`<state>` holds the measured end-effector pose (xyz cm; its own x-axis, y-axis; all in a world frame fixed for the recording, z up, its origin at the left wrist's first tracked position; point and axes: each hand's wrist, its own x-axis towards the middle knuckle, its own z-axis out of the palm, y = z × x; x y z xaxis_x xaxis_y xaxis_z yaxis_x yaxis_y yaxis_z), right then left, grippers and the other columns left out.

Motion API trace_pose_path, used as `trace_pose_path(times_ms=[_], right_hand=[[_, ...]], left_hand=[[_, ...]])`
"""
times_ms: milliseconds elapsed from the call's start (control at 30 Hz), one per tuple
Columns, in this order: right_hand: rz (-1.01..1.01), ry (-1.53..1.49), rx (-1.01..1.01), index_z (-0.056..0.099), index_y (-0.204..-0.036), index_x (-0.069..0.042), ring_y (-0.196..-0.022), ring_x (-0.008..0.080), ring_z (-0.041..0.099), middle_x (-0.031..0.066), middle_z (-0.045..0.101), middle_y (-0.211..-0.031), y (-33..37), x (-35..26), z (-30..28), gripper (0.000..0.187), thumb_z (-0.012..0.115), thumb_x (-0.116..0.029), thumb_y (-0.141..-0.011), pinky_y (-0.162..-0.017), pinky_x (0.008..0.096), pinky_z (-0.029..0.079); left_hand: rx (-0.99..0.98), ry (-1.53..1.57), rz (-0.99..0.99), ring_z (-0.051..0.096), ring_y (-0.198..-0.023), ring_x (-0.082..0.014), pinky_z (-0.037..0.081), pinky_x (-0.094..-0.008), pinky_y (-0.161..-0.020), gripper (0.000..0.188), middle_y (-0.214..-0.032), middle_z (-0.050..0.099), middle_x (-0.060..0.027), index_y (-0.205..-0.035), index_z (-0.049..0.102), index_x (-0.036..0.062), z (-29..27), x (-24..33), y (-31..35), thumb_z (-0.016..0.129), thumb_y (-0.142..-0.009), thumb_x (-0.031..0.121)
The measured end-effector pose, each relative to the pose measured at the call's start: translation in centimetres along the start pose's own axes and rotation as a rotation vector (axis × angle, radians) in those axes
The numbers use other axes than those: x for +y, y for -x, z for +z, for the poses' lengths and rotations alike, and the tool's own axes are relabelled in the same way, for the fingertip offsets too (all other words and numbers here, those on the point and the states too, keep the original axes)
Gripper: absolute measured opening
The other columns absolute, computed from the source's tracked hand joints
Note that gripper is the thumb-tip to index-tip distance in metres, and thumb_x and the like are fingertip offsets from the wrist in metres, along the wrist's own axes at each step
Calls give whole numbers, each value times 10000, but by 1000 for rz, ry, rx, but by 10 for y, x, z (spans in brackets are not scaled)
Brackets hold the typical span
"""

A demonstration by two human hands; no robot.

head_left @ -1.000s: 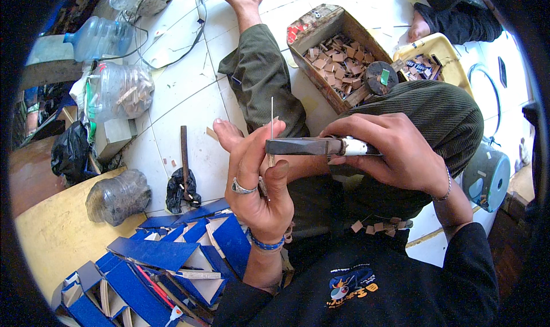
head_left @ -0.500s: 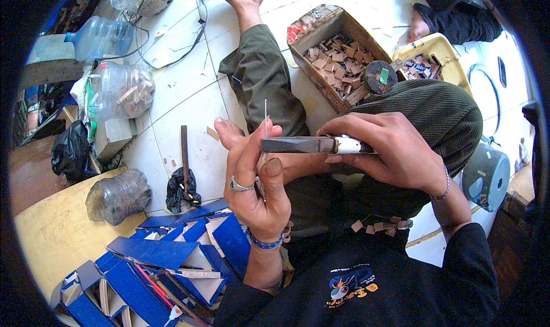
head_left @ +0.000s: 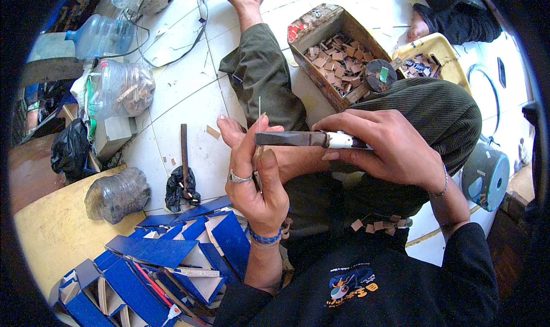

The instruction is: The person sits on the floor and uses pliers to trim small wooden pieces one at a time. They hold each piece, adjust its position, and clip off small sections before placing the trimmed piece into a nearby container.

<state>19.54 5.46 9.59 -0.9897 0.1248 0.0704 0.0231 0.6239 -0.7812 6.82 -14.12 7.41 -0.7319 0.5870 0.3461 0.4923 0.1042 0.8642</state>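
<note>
My left hand [head_left: 258, 184] is closed, with a ring on one finger. Its thumb and fingers pinch a slim piece, mostly hidden, from which a thin pale rod [head_left: 259, 112] stands upright. My right hand [head_left: 389, 144] is wrapped round the white handle of a dark flat metal tool [head_left: 292, 139]; I cannot tell its exact kind. The tool lies level, its squared end touching or just beside the rod at my left fingertips. Below the hands, several small brown square tiles [head_left: 378, 225] rest on dark cloth at my lap.
A wooden box [head_left: 309, 58] of small brown tiles and a yellow tub [head_left: 458, 69] stand ahead. Blue boxes [head_left: 152, 251] lie lower left, near a hammer-like tool [head_left: 184, 155]. Clear plastic bottles [head_left: 106, 38] are at left, a blue-grey bucket [head_left: 486, 175] at right. Another person's foot [head_left: 418, 26] is at upper right.
Both hands have shifted slightly left and up, with the metal tool and the thin rod moving along. The grips look the same.
</note>
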Motion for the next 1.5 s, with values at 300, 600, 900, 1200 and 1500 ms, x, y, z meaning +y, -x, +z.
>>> trace_pose_path(times_ms=[300, 600, 900, 1200, 1500], right_hand=[[1, -24, -3, 641, -1295, -51, -904, 371, 723, 170, 726, -1058, -1, 2, 4, 433, 746, -228, -914, -747, 433, 562], [25, 41, 54, 640, -1303, -76, -878, 359, 714, 153, 714, -1023, 2, -5, 22, 462, 761, -218, -880, -769, 449, 560], [-6, 250, -59, 647, -1279, -135, -807, 360, 707, 110, 693, -934, 10, -20, 13, 511, 786, -136, -788, -696, 440, 562], [34, -81, -183, 646, -1223, -63, -890, 363, 736, 137, 735, -1015, 33, -31, 5, 388, 791, -134, -870, -729, 440, 581], [205, -522, -90, 592, -1321, -78, -649, 219, 743, 126, 732, -870, 72, -20, 37, 393, 732, -105, -954, -570, 371, 564]], left_hand=[[50, 58, -30, 670, -1045, -167, 521, -314, -910, 358, -1274, 692, -136, -1374, 581, -22, 7, -11, 5, 575, -1086, 190], [54, 206, -227, 633, -1008, -141, 505, -291, -889, 358, -1255, 669, -100, -1402, 553, 3, 9, -18, 22, 542, -1103, 199], [106, -214, 149, 732, -965, -273, 555, -351, -851, 324, -1076, 758, -131, -1193, 699, 6, -7, -13, 26, 529, -1103, 267], [60, 155, -155, 716, -851, -217, 547, -308, -737, 527, -1059, 737, -164, -1179, 720, -27, -17, 40, 45, 490, -1097, 441], [-165, 227, -236, 624, -859, -147, 487, -258, -744, 403, -1086, 705, -119, -1191, 730, -4, -4, 52, 35, 782, -928, 297]])
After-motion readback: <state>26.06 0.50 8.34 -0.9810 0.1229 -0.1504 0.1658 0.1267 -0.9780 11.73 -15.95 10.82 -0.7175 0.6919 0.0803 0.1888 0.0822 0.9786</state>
